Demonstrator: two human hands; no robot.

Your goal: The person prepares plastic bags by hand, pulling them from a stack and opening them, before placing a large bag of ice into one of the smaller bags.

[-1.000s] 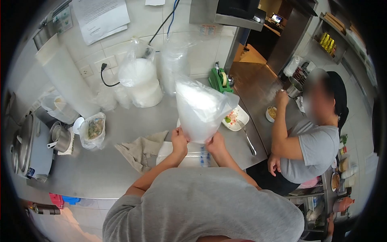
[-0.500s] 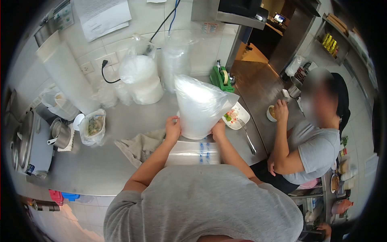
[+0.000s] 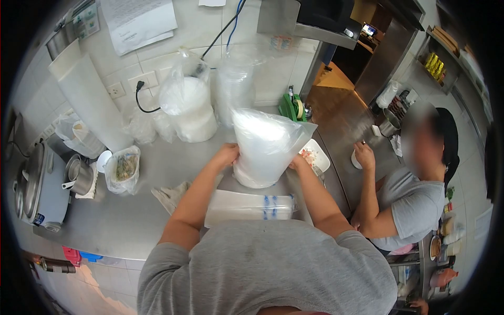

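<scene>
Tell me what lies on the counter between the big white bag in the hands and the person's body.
Head view: a flat stack of blue-printed clear bags, near the big white bag.

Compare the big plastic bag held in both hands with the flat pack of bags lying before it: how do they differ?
The puffed bag stands upright and bulging; the flat pack lies flat on the counter. The left hand and right hand grip the puffed bag; no hand holds the flat pack. The flat pack bears blue marks; the puffed bag shows none. Both are translucent plastic.
</scene>
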